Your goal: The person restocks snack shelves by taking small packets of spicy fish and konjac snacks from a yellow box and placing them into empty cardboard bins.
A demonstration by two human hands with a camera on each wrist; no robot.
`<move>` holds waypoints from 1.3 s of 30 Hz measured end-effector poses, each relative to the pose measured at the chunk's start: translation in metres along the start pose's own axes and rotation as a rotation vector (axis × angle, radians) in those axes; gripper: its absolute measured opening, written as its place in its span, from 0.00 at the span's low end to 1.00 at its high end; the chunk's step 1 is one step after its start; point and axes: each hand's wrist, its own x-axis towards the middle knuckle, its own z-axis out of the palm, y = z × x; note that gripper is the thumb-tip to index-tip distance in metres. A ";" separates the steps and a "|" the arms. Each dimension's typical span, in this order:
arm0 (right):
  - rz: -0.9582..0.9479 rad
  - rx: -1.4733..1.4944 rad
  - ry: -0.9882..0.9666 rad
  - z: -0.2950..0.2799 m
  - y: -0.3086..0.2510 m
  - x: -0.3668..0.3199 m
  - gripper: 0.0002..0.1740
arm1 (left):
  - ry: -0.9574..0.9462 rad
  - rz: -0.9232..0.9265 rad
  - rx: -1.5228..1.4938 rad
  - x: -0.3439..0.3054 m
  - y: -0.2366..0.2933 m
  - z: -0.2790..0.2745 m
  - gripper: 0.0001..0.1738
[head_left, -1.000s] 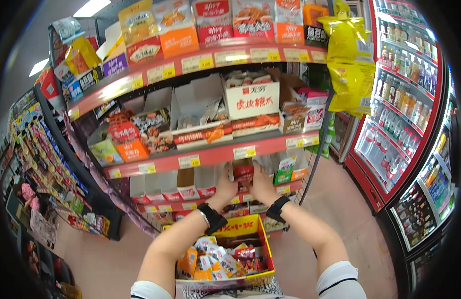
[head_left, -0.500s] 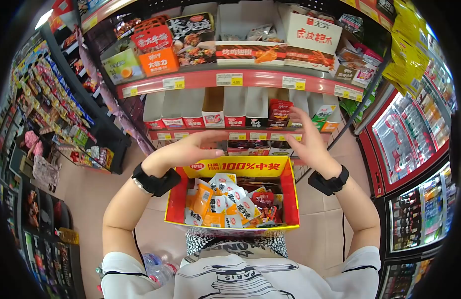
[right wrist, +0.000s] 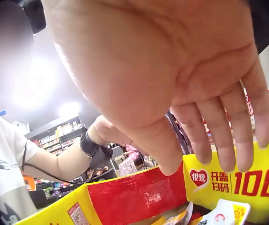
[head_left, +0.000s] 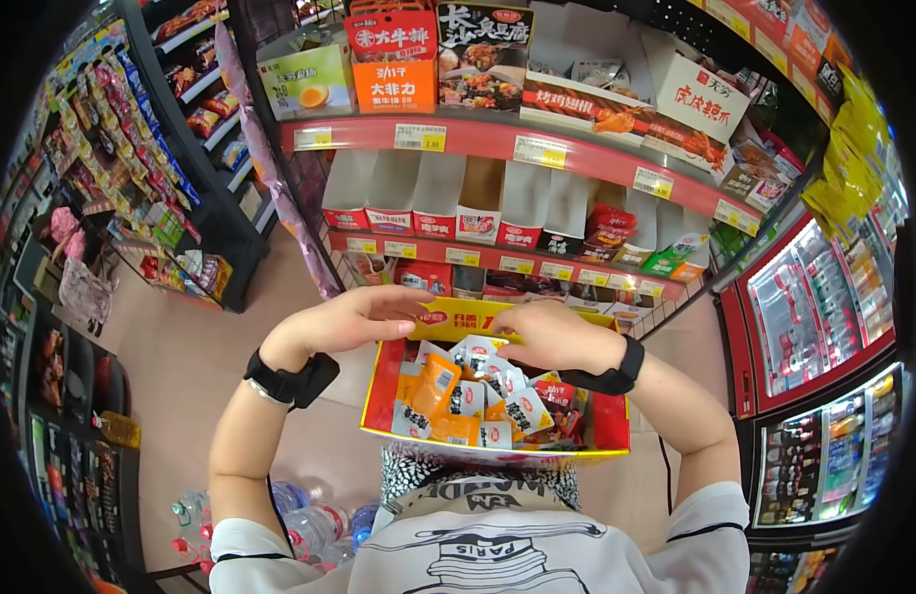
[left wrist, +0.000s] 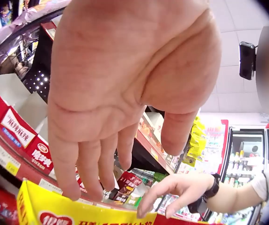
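A yellow and red carton (head_left: 612,421) stands in front of the person's waist, filled with small snack packets (head_left: 438,384) in white, orange and red. The left hand (head_left: 354,319) hovers over its far left corner, palm down, fingers stretched and holding nothing. Over the far side of the carton is the right hand (head_left: 562,335), which partly covers the printed back flap (right wrist: 261,180). Its fingers hang loosely extended with nothing between them in the right wrist view. Beyond the hands, dark red packets (head_left: 610,228) stand in a small box on the lower shelf.
Lower shelf boxes (head_left: 438,213) line the rack behind a red price rail (head_left: 458,255). Larger snack boxes (head_left: 482,59) fill the shelf above. Drink fridges (head_left: 814,297) stand at the right, hanging snacks (head_left: 121,139) at the left. Plastic bottles (head_left: 314,525) lie on the floor.
Both hands were at the dark red packets on the lower shelf, then drew back apart. The right hand has since come down and left over the carton. The head view has tilted down and turned.
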 end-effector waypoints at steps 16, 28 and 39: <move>0.024 -0.194 -0.076 0.033 0.021 0.014 0.05 | -0.030 0.023 -0.095 0.009 -0.007 0.010 0.27; 0.092 -0.207 -0.623 0.080 0.041 0.011 0.13 | -0.090 0.045 -0.067 0.024 0.000 0.019 0.26; 0.073 -0.084 -0.603 0.083 0.029 0.013 0.14 | -0.110 0.005 -0.089 0.035 0.006 0.029 0.27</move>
